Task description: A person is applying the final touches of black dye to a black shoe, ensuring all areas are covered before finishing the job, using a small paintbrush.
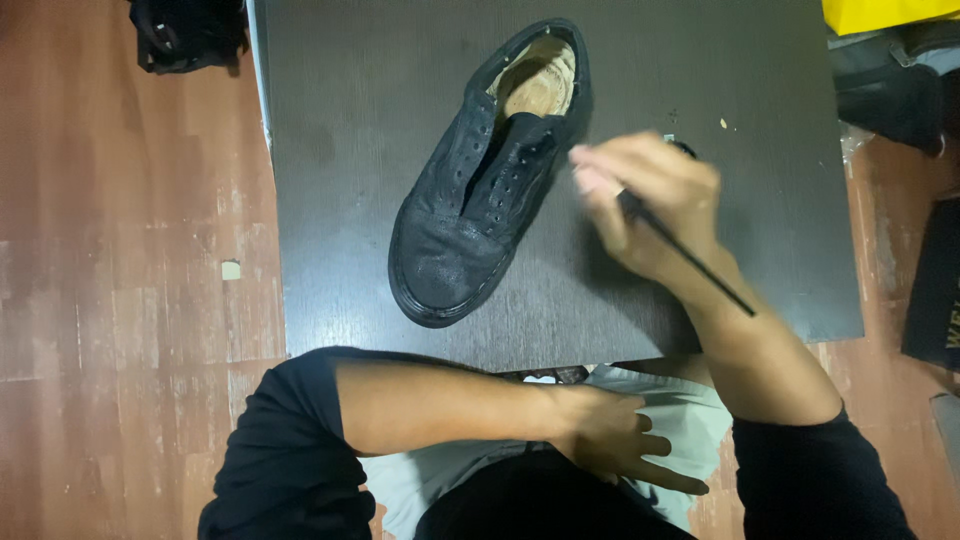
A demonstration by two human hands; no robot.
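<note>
Fingers (600,180) above dark table (350,120), reddish floor (130,250)

The right hand (650,205) reaches forward with fingers pinched in a closed grip, while the left hand (610,435) lies open across the lap

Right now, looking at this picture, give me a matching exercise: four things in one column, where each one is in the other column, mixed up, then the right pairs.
Things:
1. shoe
2. brush
3. left hand
4. yellow thing

Places:
A. in the lap, below the table edge
B. top right corner of the view, past the table
C. lying on the dark table, toe toward the person
D. held in the right hand, handle slanting back over the wrist

Pairs: 1-C, 2-D, 3-A, 4-B
</note>
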